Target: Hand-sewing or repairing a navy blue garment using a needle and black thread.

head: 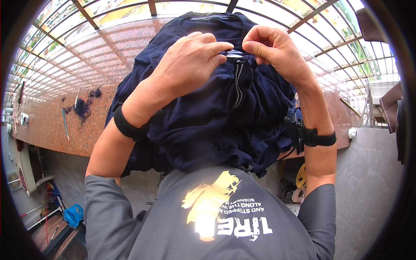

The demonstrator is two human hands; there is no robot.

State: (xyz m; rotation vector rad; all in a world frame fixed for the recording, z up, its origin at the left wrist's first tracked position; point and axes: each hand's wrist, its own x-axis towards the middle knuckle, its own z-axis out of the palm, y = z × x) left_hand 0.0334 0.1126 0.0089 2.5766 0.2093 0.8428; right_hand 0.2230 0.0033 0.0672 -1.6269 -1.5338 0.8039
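A dark navy garment (201,120) lies bunched in front of me, over the counter's edge. A zipper with pale edging (239,84) runs down a raised fold of its cloth. My left hand (191,63) pinches a small shiny metal piece (234,54) between index finger and thumb; its exact kind is unclear. Just right of that piece, my right hand (274,48) has thumb and index finger brought together above the cloth. What lies between those fingertips is hidden.
The garment rests on a polished reddish granite counter (94,130). Dark lint or thread scraps (83,107) and a thin teal stick (65,125) lie at the left. Metal window bars (152,8) rise beyond the counter. A blue plastic container (73,215) stands low at the left.
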